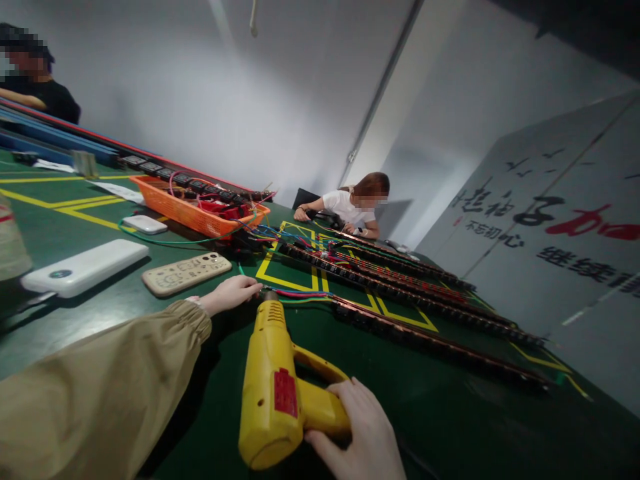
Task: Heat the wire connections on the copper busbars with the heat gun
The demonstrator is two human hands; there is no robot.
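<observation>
Fingers of our right hand (363, 427) curl around the handle (324, 407) of the yellow heat gun (267, 393). With our left hand (231, 294) we pinch the coloured wires (306, 293) at one end, just beside the nozzle (269, 295).

A loose khaki sleeve (110, 393) fills the lower left of the frame, wrinkled and gathered into a puckered cuff (197, 322), with pale edging (195, 301) peeking out. Left hand (231, 295) and right hand (364, 430) are bare.
</observation>
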